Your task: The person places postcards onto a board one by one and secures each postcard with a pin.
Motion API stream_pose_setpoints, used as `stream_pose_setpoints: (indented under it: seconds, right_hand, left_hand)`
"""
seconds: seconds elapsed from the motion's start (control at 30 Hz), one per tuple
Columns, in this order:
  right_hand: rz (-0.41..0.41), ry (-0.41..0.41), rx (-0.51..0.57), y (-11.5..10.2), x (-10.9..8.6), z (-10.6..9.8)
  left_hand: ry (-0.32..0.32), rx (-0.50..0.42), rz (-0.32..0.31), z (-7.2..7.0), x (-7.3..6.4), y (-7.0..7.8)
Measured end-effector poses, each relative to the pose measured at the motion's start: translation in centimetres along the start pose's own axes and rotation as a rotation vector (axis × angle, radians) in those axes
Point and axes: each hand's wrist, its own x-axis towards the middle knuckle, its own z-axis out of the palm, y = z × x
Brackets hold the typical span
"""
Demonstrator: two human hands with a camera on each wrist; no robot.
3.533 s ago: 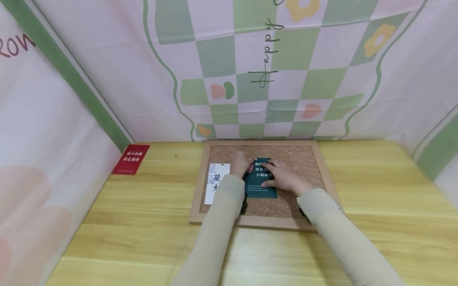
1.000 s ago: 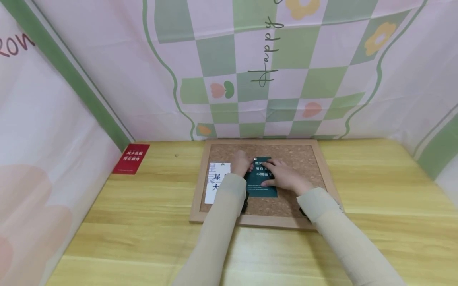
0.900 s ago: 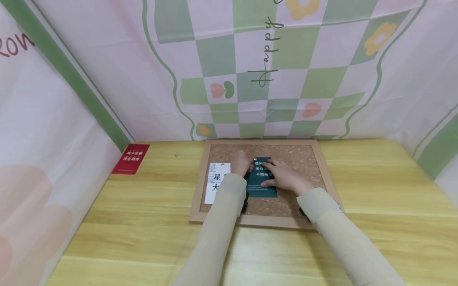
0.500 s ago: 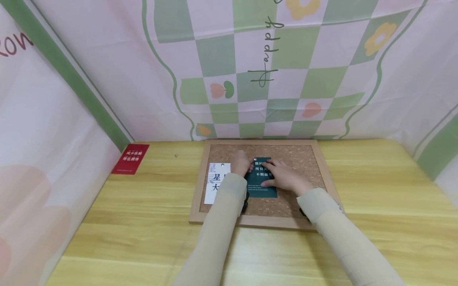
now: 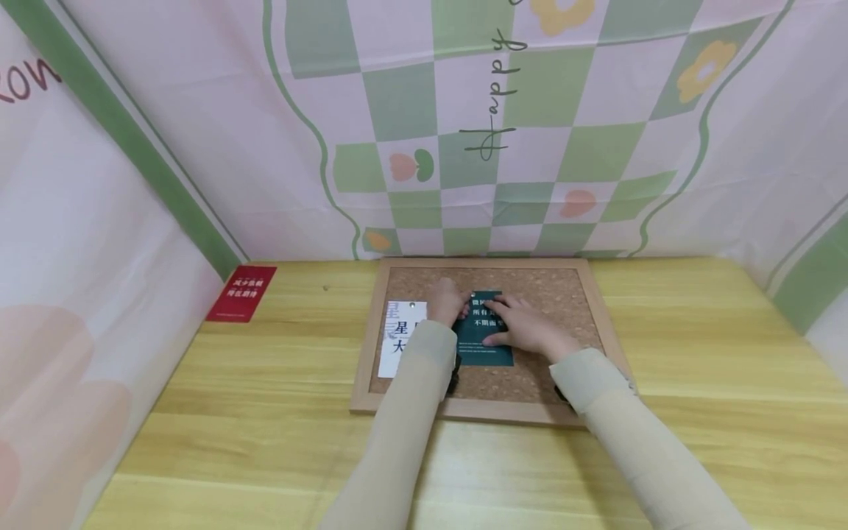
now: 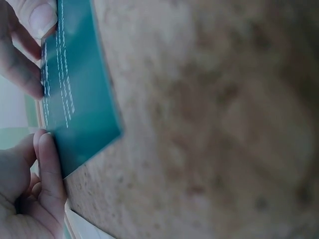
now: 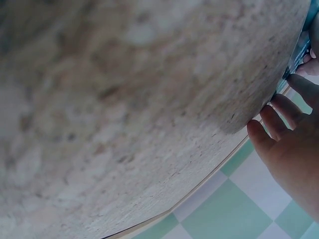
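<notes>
So from the head view, the green card (image 5: 483, 350) lies flat on a framed cork board (image 5: 510, 386), right between the person's two hands. Left hand (image 5: 447, 302) is at the card's upper left, fingers curled in, with a little shiny pin (image 5: 472, 294) by the fingertips near the card's top edge. Right hand (image 5: 526, 325) comes in from the other side, fingers spread, tips resting on the card and covering some of the printed characters. A white card (image 5: 394, 353) sits on the board left of the left hand, partly behind the sleeve (image 5: 411, 397), and a red card (image 5: 240, 298) is well apart, over on the table (image 5: 265, 412). Left wrist view: the left thumb and forefinger are pressed together right at the green card's edge, but honestly can't tell if anything's pinched between them. The right hand's fingertips show up on the card further along. Right wrist view: mostly blurry cork, with the right hand's fingers apart along the far side and just a sliver of the green card by its fingertips, plus a bit of the left hand beyond that.
</notes>
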Motion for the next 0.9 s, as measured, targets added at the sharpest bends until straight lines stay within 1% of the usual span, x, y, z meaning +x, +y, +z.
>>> stream_pose_setpoints:
  seconds: [0.23, 0.67, 0.9]
  right_hand:
    - [0.018, -0.021, 0.006, 0.08, 0.10, -0.04]
    - [0.015, -0.020, 0.012, 0.15, 0.07, -0.07]
    - [0.016, -0.019, 0.007, 0.08, -0.07, -0.06]
  left_hand:
    - [0.007, 0.003, 0.014, -0.09, -0.13, 0.04]
    - [-0.006, -0.024, 0.003, -0.05, -0.12, 0.09]
    - [-0.008, -0.019, -0.004, -0.04, 0.03, 0.04]
